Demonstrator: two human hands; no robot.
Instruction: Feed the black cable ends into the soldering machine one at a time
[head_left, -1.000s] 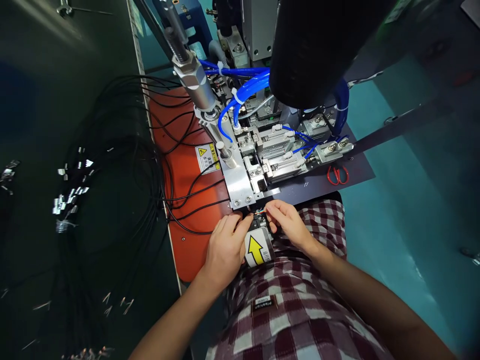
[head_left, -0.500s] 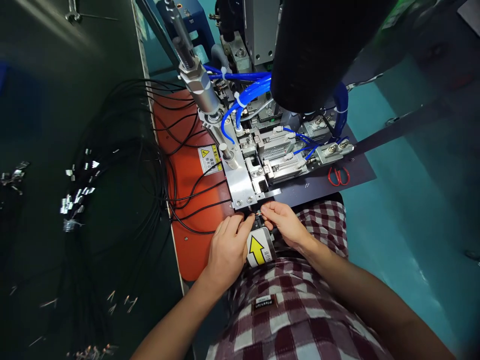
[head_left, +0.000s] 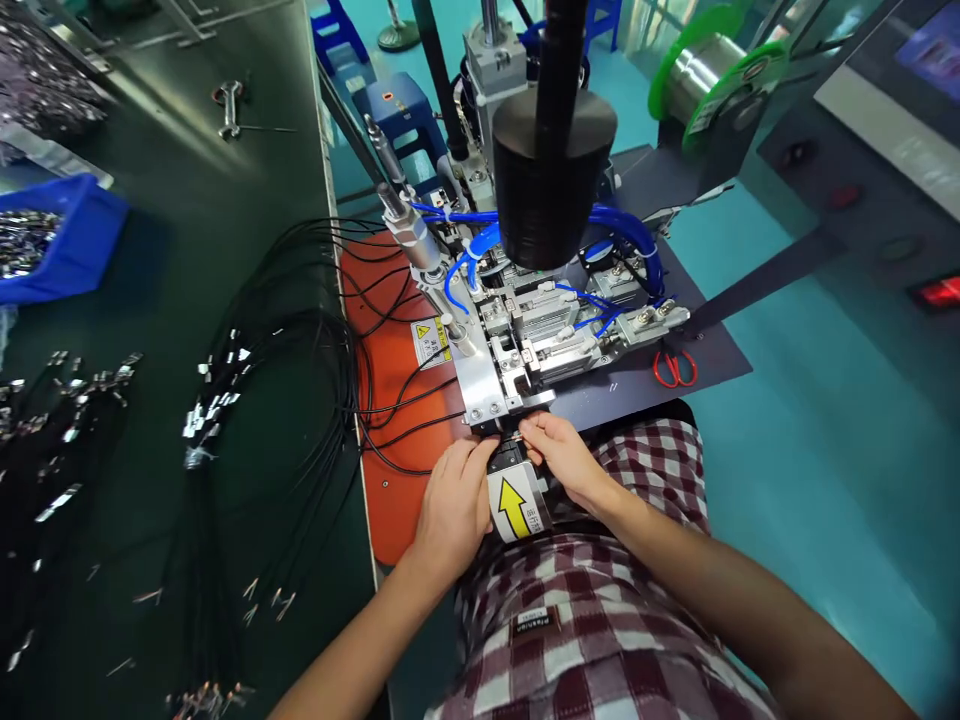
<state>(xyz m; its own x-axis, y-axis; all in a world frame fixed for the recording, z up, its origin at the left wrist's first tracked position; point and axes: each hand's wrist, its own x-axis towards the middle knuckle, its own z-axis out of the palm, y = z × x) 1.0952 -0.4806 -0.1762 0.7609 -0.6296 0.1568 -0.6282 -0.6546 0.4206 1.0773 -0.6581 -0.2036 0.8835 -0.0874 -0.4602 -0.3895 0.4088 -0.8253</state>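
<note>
My left hand [head_left: 454, 505] and my right hand [head_left: 564, 458] meet at the front of a small machine fixture [head_left: 517, 345]. Both pinch the end of a thin black cable [head_left: 512, 441], whose tiny coloured wires sit at the fixture's slot. Just below the fingers is a white block with a yellow arrow label [head_left: 516, 505]. The left fingers are curled, thumb toward the cable. The right thumb and forefinger press together on the cable tip.
A bundle of black cables [head_left: 300, 330] with metal ends spreads over the dark green bench and the orange mat [head_left: 390, 370]. Red scissors [head_left: 675, 368] lie right of the fixture. A blue bin [head_left: 60, 235] stands far left. A black cylinder [head_left: 553, 175] and blue hoses hang above.
The view has tilted up and pulled back, showing more of the machine and bench. Both hands stay pinched on the cable end at the fixture's front, shifted slightly.
</note>
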